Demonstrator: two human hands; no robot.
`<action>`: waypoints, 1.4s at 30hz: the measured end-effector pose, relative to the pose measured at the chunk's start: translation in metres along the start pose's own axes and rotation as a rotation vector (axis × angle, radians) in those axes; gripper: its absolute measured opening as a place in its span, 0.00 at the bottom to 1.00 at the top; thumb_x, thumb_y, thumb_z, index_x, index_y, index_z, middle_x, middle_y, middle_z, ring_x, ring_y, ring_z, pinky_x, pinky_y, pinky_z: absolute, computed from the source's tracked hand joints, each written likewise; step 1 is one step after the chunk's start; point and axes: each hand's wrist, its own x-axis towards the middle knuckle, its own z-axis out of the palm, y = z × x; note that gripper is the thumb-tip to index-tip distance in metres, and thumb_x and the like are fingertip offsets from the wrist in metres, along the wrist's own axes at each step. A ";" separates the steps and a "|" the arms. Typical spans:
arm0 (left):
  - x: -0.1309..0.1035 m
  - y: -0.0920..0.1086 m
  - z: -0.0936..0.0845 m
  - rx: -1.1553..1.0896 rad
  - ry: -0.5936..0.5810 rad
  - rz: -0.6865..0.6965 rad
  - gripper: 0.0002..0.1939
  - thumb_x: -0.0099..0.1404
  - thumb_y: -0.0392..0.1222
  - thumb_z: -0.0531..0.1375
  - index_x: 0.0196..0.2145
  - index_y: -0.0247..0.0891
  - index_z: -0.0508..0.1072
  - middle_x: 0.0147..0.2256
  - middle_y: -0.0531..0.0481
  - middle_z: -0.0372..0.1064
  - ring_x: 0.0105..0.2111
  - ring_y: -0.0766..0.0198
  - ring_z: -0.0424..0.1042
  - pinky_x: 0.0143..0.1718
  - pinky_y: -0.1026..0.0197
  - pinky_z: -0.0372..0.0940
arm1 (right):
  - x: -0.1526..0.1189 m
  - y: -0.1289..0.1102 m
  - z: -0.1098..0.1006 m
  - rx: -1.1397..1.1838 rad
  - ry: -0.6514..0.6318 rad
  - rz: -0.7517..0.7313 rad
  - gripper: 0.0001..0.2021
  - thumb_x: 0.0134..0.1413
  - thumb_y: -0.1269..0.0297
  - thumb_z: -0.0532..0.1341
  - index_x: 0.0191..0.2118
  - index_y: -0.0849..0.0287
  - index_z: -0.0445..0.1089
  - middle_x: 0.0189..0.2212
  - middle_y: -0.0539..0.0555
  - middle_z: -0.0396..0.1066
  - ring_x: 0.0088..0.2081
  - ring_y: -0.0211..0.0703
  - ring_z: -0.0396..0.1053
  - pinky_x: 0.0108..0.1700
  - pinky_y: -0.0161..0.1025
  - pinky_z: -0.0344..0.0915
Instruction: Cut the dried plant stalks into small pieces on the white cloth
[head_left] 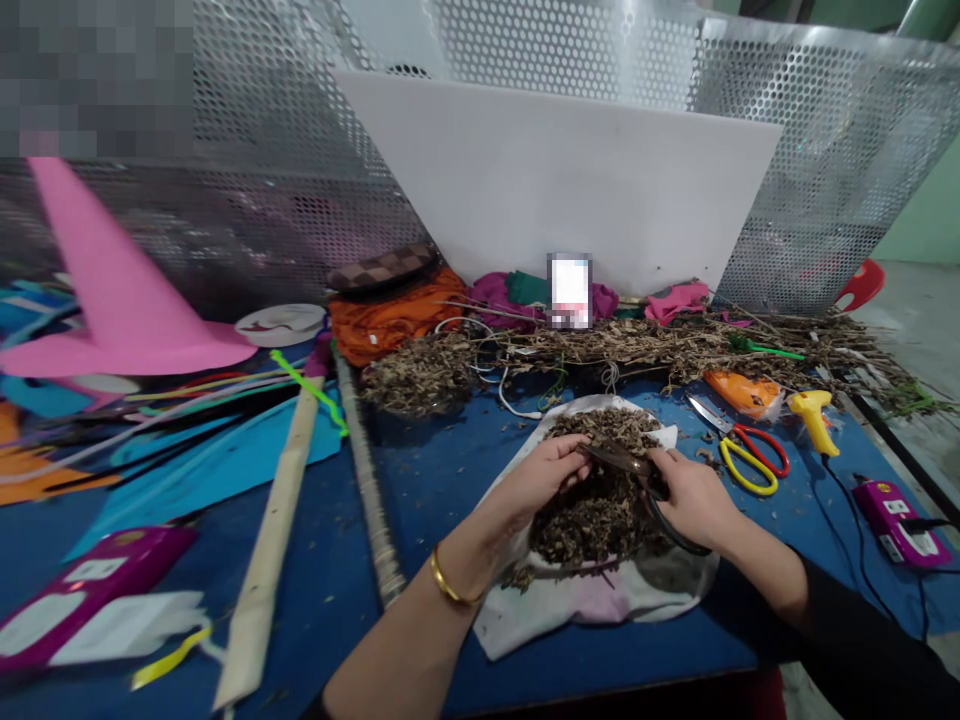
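Dry brown leaf bits (585, 515) lie heaped on a white cloth (525, 625) in front of me. Above the heap, my right hand (686, 495) is closed around the black handles of a pair of dark scissors (619, 457). The blades point left toward my left hand (559, 465). Its fingers are pinched together near the blade tips, and what lies between them is too small to make out. A gold bangle (450, 580) circles my left wrist.
Right of the cloth lie red-and-yellow-handled scissors (750, 455), a yellow glue gun (814, 420) and a purple power strip (900, 525). Dry twigs (637, 345) line the back before a white board (585, 180). On the left are a wooden stick (274, 540) and a pink cone hat (112, 290).
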 end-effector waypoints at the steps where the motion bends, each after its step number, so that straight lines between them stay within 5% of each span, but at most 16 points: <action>1: 0.000 0.001 0.002 0.007 -0.003 -0.015 0.08 0.55 0.43 0.55 0.29 0.35 0.64 0.20 0.58 0.58 0.18 0.75 0.51 0.19 0.69 0.45 | 0.000 -0.001 0.000 -0.001 -0.003 -0.002 0.14 0.54 0.58 0.52 0.45 0.55 0.60 0.37 0.53 0.67 0.34 0.41 0.66 0.31 0.33 0.50; 9: -0.002 0.003 0.009 0.067 -0.028 -0.052 0.07 0.53 0.41 0.56 0.24 0.34 0.66 0.19 0.56 0.61 0.19 0.74 0.54 0.19 0.68 0.48 | -0.001 -0.002 0.000 -0.028 -0.024 -0.042 0.11 0.53 0.61 0.53 0.42 0.56 0.61 0.35 0.53 0.67 0.33 0.40 0.65 0.31 0.33 0.49; 16: -0.002 -0.001 0.005 0.045 -0.021 -0.026 0.12 0.55 0.46 0.57 0.31 0.34 0.67 0.23 0.53 0.65 0.20 0.71 0.61 0.24 0.66 0.56 | -0.001 0.000 -0.001 0.031 -0.065 -0.032 0.08 0.54 0.63 0.52 0.40 0.57 0.62 0.35 0.53 0.68 0.34 0.39 0.65 0.32 0.32 0.50; 27: -0.002 0.002 0.008 0.128 -0.065 -0.043 0.10 0.54 0.45 0.54 0.23 0.35 0.65 0.15 0.59 0.51 0.17 0.73 0.47 0.19 0.65 0.41 | -0.001 -0.004 0.000 -0.055 -0.099 -0.019 0.12 0.53 0.63 0.52 0.44 0.57 0.60 0.37 0.54 0.67 0.36 0.41 0.66 0.32 0.33 0.51; 42: -0.005 0.009 0.009 0.083 -0.060 -0.086 0.09 0.53 0.43 0.56 0.20 0.36 0.65 0.14 0.59 0.50 0.17 0.72 0.46 0.20 0.63 0.39 | -0.003 -0.005 0.000 -0.095 -0.090 -0.038 0.16 0.51 0.64 0.53 0.47 0.57 0.58 0.41 0.56 0.66 0.37 0.43 0.66 0.34 0.35 0.53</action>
